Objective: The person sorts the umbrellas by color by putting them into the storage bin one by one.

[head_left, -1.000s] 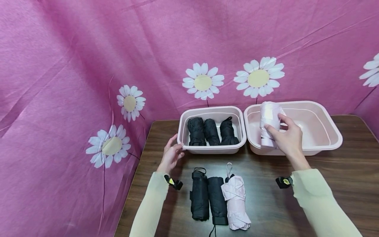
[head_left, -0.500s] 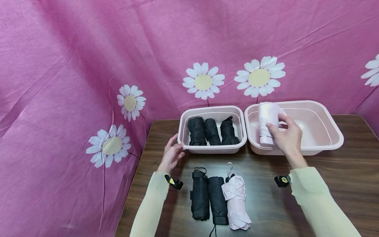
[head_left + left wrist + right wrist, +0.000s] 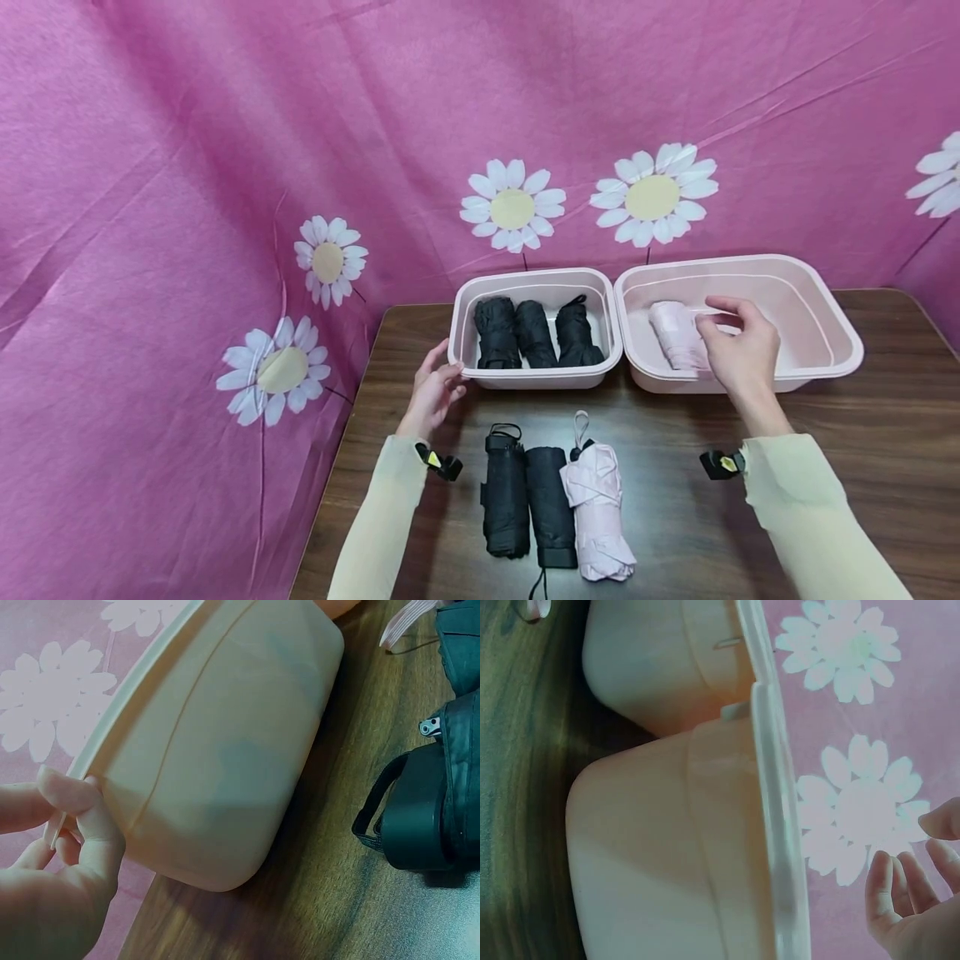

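My left hand (image 3: 432, 393) pinches the front left corner of the smaller plastic bin (image 3: 540, 381); the left wrist view shows thumb and fingers (image 3: 71, 796) at its rim. Three folded black umbrellas (image 3: 535, 335) lie side by side inside. Over the larger pale pink bin (image 3: 817, 367) my right hand (image 3: 742, 346) hovers with loosely bent fingers and nothing between them. A folded pale pink umbrella (image 3: 677, 333) rests in that bin's left part, just left of the right thumb. The right wrist view shows the fingers (image 3: 883, 889) beyond the bin's rim.
In front of the bins, two folded black umbrellas (image 3: 506, 500) and a folded pink umbrella (image 3: 598, 512) lie in a row on the wooden table (image 3: 675, 500). A pink flowered cloth (image 3: 420, 125) hangs behind the table. The bins stand side by side.
The right hand has let go of the pink umbrella, which has gone down into the larger bin. That hand has moved slightly right. The left hand stays at the smaller bin's rim.
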### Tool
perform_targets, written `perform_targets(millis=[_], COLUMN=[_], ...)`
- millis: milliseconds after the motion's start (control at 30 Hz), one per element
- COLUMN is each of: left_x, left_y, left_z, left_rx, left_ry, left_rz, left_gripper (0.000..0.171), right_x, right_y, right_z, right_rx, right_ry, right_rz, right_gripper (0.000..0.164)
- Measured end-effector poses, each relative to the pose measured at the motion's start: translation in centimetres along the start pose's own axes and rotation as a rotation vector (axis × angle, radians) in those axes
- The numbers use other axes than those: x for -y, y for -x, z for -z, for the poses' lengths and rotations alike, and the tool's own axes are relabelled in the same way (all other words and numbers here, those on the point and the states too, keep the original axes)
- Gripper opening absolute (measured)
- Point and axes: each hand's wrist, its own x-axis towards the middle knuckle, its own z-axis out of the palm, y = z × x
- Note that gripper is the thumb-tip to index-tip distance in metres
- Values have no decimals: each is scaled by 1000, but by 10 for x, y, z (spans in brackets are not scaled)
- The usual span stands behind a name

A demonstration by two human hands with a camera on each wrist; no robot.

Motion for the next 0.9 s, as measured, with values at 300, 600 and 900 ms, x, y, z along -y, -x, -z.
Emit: perform_targets(millis=[300,600,900], left_x=[-2,-1,-1], left_y=[2,3,5], left_z=[-1,-2,-2], left_rx=[15,-8,-2], left_ry=[-5,-1,-9], left_rz=[-3,-5,-14], left_gripper=[60,58,59], right_x=[15,24,-1], right_y=[15,44,92], right_z=[7,12,3], right_rx=[-14,25,264], right_ry=[-104,-163,82], right_rz=[62,116,202], right_gripper=[29,29,43])
